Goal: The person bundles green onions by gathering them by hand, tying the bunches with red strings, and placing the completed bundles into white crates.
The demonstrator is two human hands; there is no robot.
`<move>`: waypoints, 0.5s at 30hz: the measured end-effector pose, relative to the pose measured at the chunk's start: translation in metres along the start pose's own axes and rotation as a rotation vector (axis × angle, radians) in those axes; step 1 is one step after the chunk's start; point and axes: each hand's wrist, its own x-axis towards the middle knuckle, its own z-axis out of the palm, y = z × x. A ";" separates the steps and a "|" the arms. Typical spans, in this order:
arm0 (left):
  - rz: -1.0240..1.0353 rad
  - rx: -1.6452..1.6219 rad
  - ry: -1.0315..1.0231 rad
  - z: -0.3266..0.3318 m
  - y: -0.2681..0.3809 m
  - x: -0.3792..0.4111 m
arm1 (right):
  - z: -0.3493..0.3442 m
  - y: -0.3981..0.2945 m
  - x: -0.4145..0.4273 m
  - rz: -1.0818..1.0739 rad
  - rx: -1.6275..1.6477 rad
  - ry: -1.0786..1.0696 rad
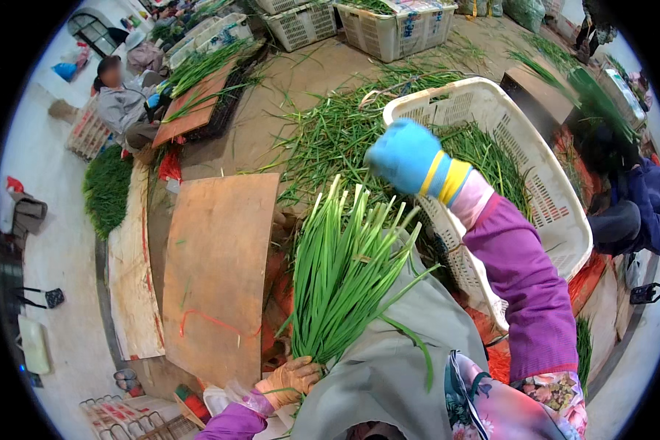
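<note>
A loose bunch of Chinese chives (pixel 335 275) lies over my lap on a grey apron (pixel 401 341), its pale cut ends fanned out away from me. My left hand (pixel 290 381), in a tan glove, is closed around the leafy end of the bunch. My right hand (pixel 404 157) wears a blue knit glove with a yellow-striped cuff. It is over the near left corner of a white plastic crate (pixel 553 203), apart from the bunch. Its fingers look curled, but they are blurred and turned from view, so whether they hold anything is hidden. More chives (pixel 478 148) lie inside the crate.
A wooden board (pixel 217 275) stands at my left. Chive scraps (pixel 330 132) cover the floor ahead. Beyond, a person (pixel 124 104) sits by a chive-laden board (pixel 198 110). White crates (pixel 396 33) stand at the back; another person (pixel 632 203) is at the right.
</note>
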 end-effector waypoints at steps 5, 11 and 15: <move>0.019 -0.005 0.015 0.004 -0.003 0.004 | 0.012 0.090 -0.023 0.672 0.658 0.863; 0.007 0.023 0.049 0.010 -0.001 0.002 | 0.009 0.052 -0.046 1.018 1.501 0.418; 0.017 0.023 0.048 0.015 -0.001 -0.003 | 0.019 -0.067 -0.058 0.478 0.639 -0.236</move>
